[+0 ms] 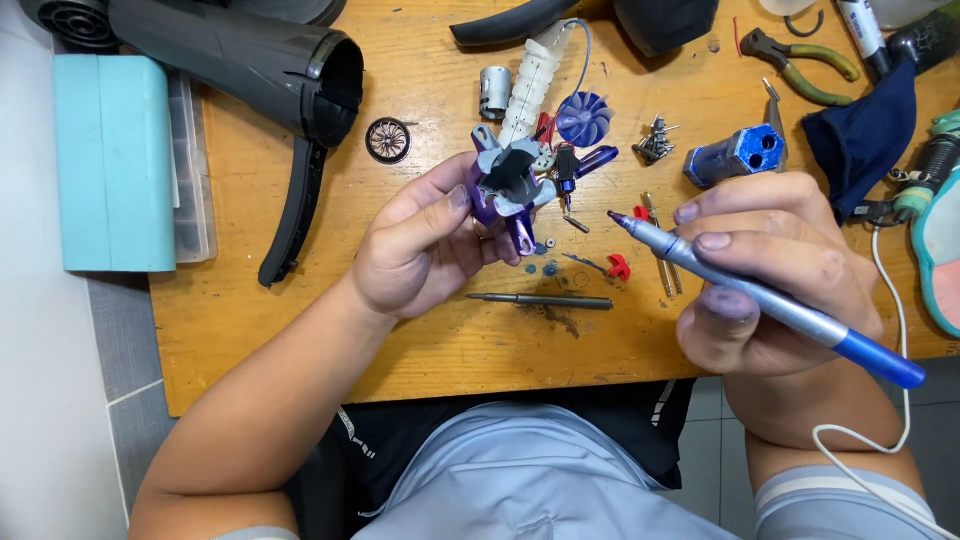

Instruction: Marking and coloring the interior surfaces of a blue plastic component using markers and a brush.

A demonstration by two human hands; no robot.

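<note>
Holding a purple motor housing [508, 190] in the left hand [420, 250], fingers closed around it; right hand [775, 270] grips a blue marker [760, 295]; hair dryer shell [250, 70], fan [583, 118] and screws [655, 140] lie stripped out on the table [450, 350], nothing refitted.

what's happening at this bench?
A person sits at a wooden table strewn with small parts. Their left hand holds up a purple and grey plastic part; their right hand grips a blue marker pen, tip pointed toward that part but not touching it. A black hair dryer shell, a blue fan impeller and green-handled pliers lie on the table.
</note>
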